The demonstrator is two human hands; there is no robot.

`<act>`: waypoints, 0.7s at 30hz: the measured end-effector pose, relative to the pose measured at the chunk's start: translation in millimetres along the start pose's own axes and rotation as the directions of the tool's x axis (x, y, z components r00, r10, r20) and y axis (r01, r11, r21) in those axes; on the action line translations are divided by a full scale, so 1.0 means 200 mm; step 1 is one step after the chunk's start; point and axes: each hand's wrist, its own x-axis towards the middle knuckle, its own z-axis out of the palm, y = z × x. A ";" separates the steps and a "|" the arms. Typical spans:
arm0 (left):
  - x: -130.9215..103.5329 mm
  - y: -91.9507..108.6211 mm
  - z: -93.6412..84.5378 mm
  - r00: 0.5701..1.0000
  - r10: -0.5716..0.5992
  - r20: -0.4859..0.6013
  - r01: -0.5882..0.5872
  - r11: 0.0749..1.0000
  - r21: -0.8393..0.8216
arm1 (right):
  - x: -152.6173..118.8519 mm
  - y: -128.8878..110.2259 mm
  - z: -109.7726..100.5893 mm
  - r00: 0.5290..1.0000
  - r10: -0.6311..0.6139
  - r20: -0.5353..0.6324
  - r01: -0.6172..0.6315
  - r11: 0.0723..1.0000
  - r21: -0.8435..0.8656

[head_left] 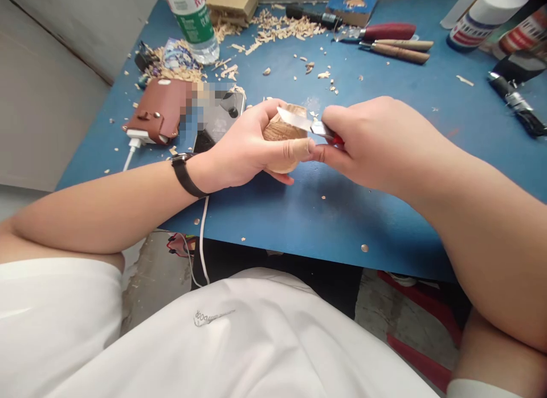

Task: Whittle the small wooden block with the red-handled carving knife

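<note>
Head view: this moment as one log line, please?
left hand: holds wood piece; right hand: holds knife; blade: over wood piece, contact unclear; table: shavings scattered

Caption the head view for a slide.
Left hand holds a wooden block; right hand holds a knife at it, above a blue table.

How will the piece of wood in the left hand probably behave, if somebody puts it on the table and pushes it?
The piece of wood should stay stiff, since it looks thick, with visible grain. It might rock or roll a little, because its lower edge looks rounded. It is probably not heavy: the left hand alone seems to support it.
</note>
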 end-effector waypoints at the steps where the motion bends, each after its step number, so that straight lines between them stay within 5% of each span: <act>1: -0.01 0.01 0.00 1.000 -0.007 0.004 0.007 1.000 0.011 | 0.00 0.00 0.00 1.000 -0.018 0.015 0.019 1.000 -0.017; 7: -0.04 0.01 0.05 0.997 0.063 0.054 -0.064 0.998 0.017 | -0.01 -0.04 0.00 0.997 -0.058 0.060 0.064 0.994 -0.093; 12: -0.08 0.00 0.08 0.993 0.108 -0.039 -0.101 0.983 0.152 | -0.02 -0.06 0.01 1.000 0.011 0.029 -0.008 0.997 -0.077; 21: -0.04 -0.08 0.08 0.965 0.261 -0.022 -0.261 0.965 -0.014 | -0.03 -0.08 0.04 0.987 0.156 -0.023 -0.155 0.987 0.046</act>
